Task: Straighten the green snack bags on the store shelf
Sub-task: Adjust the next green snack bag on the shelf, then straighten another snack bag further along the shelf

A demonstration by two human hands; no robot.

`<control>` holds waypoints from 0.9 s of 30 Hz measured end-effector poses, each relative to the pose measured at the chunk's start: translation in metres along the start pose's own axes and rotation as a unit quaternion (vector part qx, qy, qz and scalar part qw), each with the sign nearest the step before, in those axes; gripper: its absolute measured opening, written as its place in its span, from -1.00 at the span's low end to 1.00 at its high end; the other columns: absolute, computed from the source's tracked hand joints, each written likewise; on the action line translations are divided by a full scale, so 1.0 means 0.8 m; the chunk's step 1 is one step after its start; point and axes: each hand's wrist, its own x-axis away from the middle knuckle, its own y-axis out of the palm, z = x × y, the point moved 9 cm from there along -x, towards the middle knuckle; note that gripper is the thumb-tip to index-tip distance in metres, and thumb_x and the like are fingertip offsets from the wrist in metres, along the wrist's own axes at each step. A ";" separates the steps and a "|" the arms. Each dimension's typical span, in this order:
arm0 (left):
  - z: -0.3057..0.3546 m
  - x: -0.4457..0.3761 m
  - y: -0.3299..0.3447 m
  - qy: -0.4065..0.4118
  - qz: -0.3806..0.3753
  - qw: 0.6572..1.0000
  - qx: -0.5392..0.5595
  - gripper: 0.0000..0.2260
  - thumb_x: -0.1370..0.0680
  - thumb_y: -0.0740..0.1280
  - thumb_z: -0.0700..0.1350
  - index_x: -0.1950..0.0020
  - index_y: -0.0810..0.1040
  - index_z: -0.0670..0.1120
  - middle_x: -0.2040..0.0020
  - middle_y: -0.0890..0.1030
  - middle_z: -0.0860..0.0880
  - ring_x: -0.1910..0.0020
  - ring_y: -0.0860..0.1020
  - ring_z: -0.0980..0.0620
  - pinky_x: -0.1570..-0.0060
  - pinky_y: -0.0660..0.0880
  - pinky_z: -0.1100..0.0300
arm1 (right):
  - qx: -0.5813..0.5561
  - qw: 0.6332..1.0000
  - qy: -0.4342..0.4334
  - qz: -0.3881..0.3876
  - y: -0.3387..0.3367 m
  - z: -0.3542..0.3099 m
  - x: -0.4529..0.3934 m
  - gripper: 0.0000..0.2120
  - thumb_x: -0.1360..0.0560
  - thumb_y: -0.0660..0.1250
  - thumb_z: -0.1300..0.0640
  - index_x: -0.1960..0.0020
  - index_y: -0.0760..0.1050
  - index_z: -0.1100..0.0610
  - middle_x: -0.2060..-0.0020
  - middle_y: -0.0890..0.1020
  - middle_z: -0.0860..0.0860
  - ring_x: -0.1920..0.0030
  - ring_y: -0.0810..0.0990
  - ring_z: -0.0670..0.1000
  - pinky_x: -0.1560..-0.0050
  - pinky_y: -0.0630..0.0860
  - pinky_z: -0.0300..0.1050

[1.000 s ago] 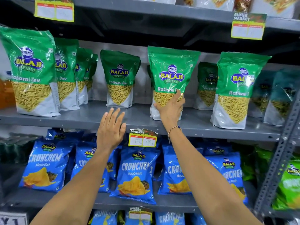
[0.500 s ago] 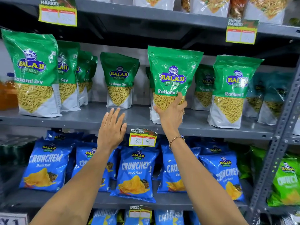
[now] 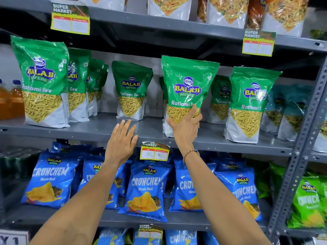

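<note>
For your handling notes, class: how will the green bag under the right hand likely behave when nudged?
The green bag probably tips easily: tall on a narrow base. Its glossy film likely slips under the right hand. It looks filled, so fairly firm.

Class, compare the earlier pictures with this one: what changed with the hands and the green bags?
The right hand slid its grip further around the lower part of the middle green bag, thumb now across the front. The left hand stayed open below the shelf edge, touching nothing. The other bags kept their places.
</note>
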 end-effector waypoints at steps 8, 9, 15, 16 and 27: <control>-0.045 0.013 -0.019 -0.008 -0.005 1.000 0.000 -0.35 -0.65 -0.21 0.15 -0.44 0.37 -0.24 -0.46 0.38 -0.21 -0.48 0.27 -0.17 -0.48 0.11 -0.06 | 0.017 1.000 0.022 -0.001 0.003 0.006 -0.002 -0.01 -0.36 0.49 -0.16 -0.54 -0.04 0.10 -0.46 0.12 0.32 -0.42 0.24 0.39 -0.30 0.39 0.32; -0.059 0.015 -0.024 -0.011 -0.003 1.000 -0.003 -0.35 -0.65 -0.21 0.15 -0.44 0.38 -0.25 -0.45 0.39 -0.21 -0.48 0.28 -0.17 -0.48 0.11 -0.06 | 0.016 0.999 0.027 0.010 0.002 0.003 0.001 -0.01 -0.37 0.47 -0.16 -0.54 -0.06 0.11 -0.49 0.06 0.33 -0.47 0.13 0.40 -0.36 0.31 0.34; -0.152 0.027 -0.052 -0.026 0.013 0.999 -0.019 -0.38 -0.65 -0.16 0.14 -0.41 0.40 -0.26 -0.43 0.40 -0.23 -0.44 0.33 -0.22 -0.45 0.18 -0.11 | -0.030 0.984 -0.153 0.087 0.019 -0.111 0.051 -0.39 -0.48 0.39 0.04 -0.43 0.25 0.21 -0.46 0.20 0.25 -0.49 0.18 0.24 -0.45 0.25 0.17; -0.167 0.029 -0.055 -0.032 0.014 0.999 -0.023 -0.39 -0.65 -0.13 0.13 -0.41 0.40 -0.26 -0.43 0.41 -0.25 -0.43 0.34 -0.24 -0.44 0.19 -0.12 | -0.054 0.983 -0.168 0.051 0.039 -0.131 0.056 -0.41 -0.50 0.37 0.09 -0.44 0.23 0.21 -0.46 0.22 0.23 -0.47 0.21 0.22 -0.45 0.27 0.10; -0.211 0.028 -0.056 0.023 0.038 0.999 -0.003 -0.39 -0.66 -0.16 0.12 -0.40 0.42 -0.27 -0.39 0.45 -0.26 -0.40 0.38 -0.27 -0.43 0.08 -0.02 | 0.007 0.984 -0.139 -0.107 0.199 -0.178 0.077 -0.34 -0.57 0.26 0.09 -0.53 0.03 0.24 -0.41 0.24 0.28 -0.43 0.24 0.27 -0.42 0.23 0.07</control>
